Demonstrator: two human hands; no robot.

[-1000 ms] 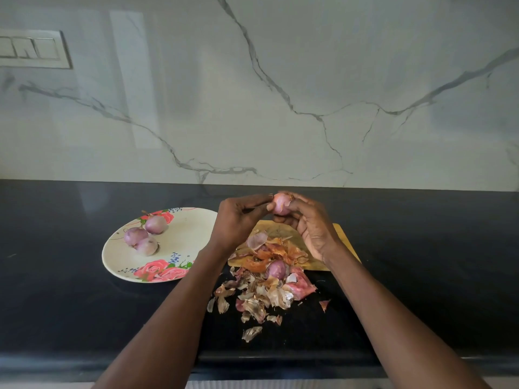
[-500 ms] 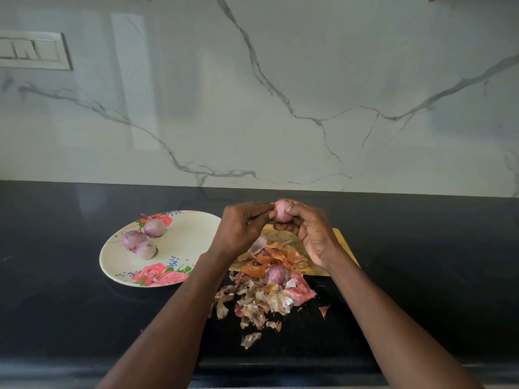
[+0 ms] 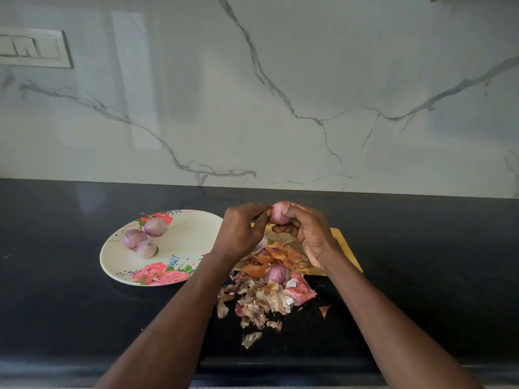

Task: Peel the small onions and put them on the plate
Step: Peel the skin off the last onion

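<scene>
Both hands meet above the counter's middle, over the peel pile (image 3: pixel 264 293): the right hand (image 3: pixel 309 234) grips a glossy pink small onion (image 3: pixel 278 213), and the left hand (image 3: pixel 241 231) pinches its left side. Three peeled onions (image 3: pixel 141 237) sit near the floral plate's (image 3: pixel 191 240) far-left rim.

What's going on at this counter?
A person is peeling small onions. The right hand grips an onion while the left hand picks at its skin. Three peeled onions sit on the flowered plate. Another onion lies among the loose skins by the yellow board.
</scene>
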